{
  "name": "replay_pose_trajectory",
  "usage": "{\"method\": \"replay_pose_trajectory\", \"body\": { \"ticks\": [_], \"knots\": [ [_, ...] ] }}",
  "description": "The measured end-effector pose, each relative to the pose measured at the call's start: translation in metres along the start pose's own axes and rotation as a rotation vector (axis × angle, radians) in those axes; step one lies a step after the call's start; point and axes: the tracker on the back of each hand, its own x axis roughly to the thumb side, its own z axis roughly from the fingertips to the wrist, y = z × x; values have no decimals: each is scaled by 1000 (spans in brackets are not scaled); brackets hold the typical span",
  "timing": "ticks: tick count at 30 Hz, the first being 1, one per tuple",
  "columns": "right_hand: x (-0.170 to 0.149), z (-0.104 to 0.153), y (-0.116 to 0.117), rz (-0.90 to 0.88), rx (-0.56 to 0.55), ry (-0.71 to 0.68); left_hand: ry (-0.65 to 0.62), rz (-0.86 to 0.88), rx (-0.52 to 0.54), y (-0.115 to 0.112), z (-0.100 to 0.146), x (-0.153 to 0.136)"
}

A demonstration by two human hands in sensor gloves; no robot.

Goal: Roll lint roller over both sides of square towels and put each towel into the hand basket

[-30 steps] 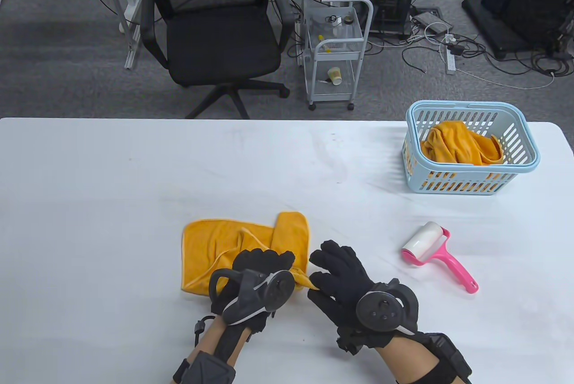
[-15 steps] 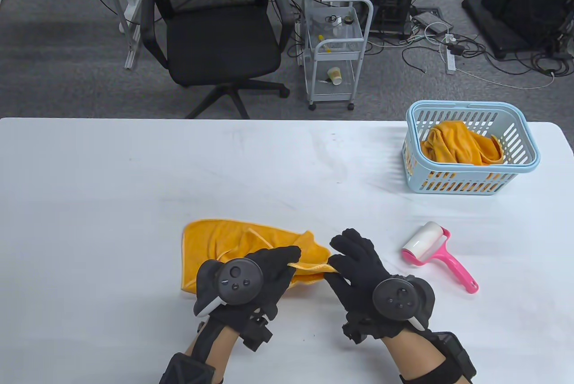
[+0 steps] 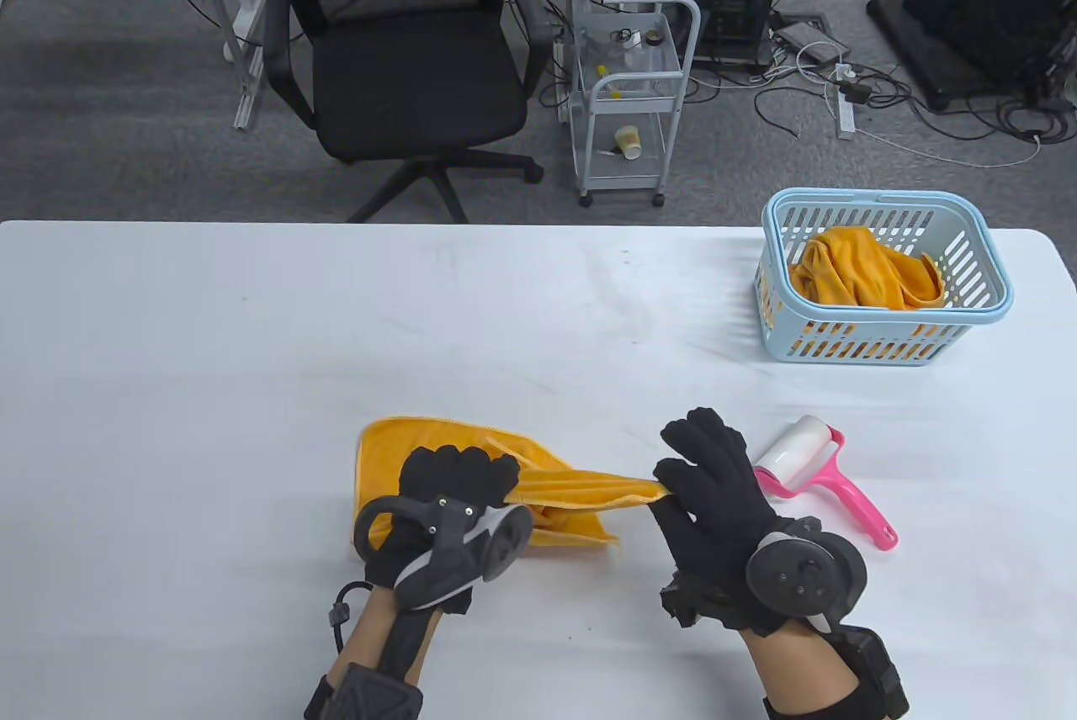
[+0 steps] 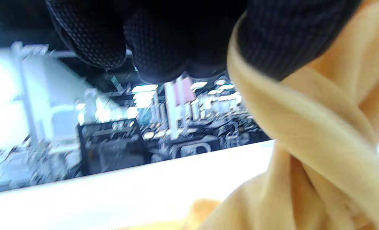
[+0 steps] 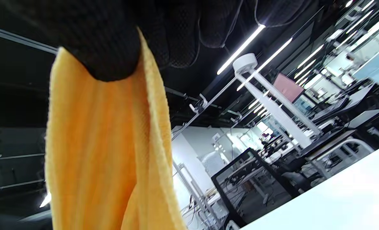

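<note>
- Towel [image 3: 471,451], orange and square-hemmed, lies at about six o'clock on the tabletop [image 3: 252,333], partly bunched, with one edge pulled up into a taut band running toward three o'clock. It looks as if it is being stretched so it can be laid flat or turned over for the roller.
- Left hand [image 3: 450,493] sits on the towel's near part; in the left wrist view its fingers [image 4: 272,38] are clamped on a fold of cloth that wraps under them. My guess is that this hand anchors one end while the other end is drawn out.
- Right hand [image 3: 715,484], at the band's three o'clock end, pinches the towel's corner between thumb and fingers [image 5: 106,48], the remaining fingers spread above. The right wrist view shows the cloth hanging down from that pinch, so the corner is off the tabletop.
- Lint roller [image 3: 820,472], white drum on a pink handle, lies free just to the right of the right hand, handle pointing to about four o'clock. It is probably parked there for a quick pick-up once the towel is spread.
- Hand basket [image 3: 968,249], pale blue and slotted, stands at about two o'clock, well apart from the hands. An orange towel already lies crumpled inside it, so at least one piece appears finished.
</note>
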Motion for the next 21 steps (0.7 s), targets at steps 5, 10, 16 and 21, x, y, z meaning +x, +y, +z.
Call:
{"method": "replay_pose_trajectory", "body": {
  "ticks": [5,10,16,21],
  "knots": [
    [-18,-7,-27,-108,-106,115,111,-23,-14,-4,-6,-37],
    [-26,-9,-41,-160,-144,157,101,407,15,13,-4,-69],
    [-29,-22,-58,-382,-116,198,-64,738,57,47,6,-87],
    [-23,-41,-82,-476,-66,195,-146,554,156,109,26,-93]
  ]
}}
